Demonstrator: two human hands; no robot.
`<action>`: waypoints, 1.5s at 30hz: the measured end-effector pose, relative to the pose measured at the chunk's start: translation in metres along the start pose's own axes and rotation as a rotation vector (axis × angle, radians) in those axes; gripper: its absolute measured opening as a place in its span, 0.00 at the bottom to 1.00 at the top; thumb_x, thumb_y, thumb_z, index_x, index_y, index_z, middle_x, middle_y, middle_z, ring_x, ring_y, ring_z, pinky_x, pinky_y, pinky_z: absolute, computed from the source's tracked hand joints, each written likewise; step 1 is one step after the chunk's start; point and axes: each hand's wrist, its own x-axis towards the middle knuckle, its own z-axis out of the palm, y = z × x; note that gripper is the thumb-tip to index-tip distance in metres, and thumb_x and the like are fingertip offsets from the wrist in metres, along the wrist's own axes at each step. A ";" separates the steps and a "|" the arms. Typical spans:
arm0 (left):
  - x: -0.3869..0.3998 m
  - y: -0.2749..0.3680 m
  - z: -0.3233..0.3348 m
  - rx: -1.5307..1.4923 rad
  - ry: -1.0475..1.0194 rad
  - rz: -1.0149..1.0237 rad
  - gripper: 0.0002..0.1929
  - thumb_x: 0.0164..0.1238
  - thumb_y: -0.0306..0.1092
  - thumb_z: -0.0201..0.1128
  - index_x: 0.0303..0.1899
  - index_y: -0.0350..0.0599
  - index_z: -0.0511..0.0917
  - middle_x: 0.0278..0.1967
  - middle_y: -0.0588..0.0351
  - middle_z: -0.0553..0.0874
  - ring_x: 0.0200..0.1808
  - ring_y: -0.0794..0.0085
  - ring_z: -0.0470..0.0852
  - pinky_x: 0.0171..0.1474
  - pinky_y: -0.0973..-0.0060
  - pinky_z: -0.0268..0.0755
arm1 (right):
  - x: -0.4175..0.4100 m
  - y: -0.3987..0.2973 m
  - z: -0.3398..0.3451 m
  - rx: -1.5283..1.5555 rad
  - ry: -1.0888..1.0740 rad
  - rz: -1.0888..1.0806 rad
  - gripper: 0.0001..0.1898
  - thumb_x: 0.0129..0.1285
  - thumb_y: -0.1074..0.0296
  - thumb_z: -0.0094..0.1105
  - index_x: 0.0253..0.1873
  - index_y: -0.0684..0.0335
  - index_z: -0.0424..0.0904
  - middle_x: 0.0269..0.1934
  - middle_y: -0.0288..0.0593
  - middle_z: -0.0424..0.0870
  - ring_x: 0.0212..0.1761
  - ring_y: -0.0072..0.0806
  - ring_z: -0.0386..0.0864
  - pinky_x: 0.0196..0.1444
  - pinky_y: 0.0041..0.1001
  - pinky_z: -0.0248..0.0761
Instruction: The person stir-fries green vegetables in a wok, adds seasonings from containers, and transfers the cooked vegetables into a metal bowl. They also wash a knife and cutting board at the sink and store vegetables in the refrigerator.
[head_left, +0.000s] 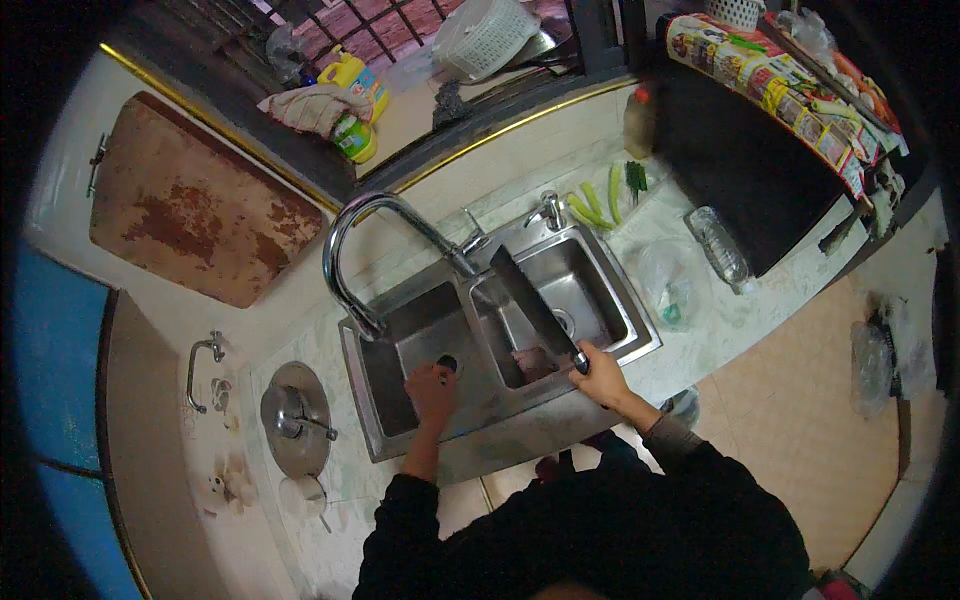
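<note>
My right hand (602, 375) is closed on the dark handle of a wide-bladed kitchen knife (536, 304). Its blade slants up and left across the right bowl of the steel double sink (651, 341). Low over the left bowl is my left hand (432, 390), next to a small round black thing (447, 363); whether the fingers hold it I cannot tell. A pinkish-brown piece (532, 361), perhaps meat, lies in the right bowl, partly under the blade. The chrome gooseneck faucet (352, 217) arches over the left bowl.
Green vegetable pieces (615, 193), a clear plastic bag (670, 285) and a wrapped transparent package (718, 244) lie right of the sink. A steel lid (315, 382) and a white cup (301, 495) are on the left counter. A soap dispenser (553, 210) stands behind the right bowl.
</note>
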 end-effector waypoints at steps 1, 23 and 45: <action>-0.001 -0.005 -0.001 0.042 -0.116 -0.060 0.05 0.46 0.38 0.64 0.23 0.50 0.82 0.33 0.55 0.81 0.37 0.61 0.77 0.39 0.64 0.67 | 0.000 0.002 -0.002 -0.032 -0.010 0.017 0.21 0.47 0.66 0.60 0.48 0.62 0.70 0.27 0.56 0.77 0.32 0.53 0.76 0.33 0.41 0.69; 0.024 -0.004 -0.003 -0.515 -0.498 -0.355 0.08 0.58 0.37 0.59 0.32 0.44 0.80 0.24 0.54 0.83 0.27 0.66 0.82 0.31 0.71 0.73 | 0.019 0.044 -0.022 -0.078 -0.025 -0.046 0.13 0.52 0.61 0.60 0.35 0.61 0.69 0.19 0.49 0.74 0.23 0.46 0.76 0.25 0.36 0.67; -0.013 0.055 -0.021 -0.848 -0.256 -0.340 0.05 0.56 0.31 0.58 0.33 0.42 0.78 0.29 0.57 0.84 0.33 0.65 0.82 0.34 0.72 0.71 | 0.004 0.055 -0.044 -0.570 -0.038 -0.365 0.21 0.45 0.65 0.64 0.47 0.57 0.72 0.35 0.41 0.75 0.33 0.37 0.77 0.32 0.33 0.71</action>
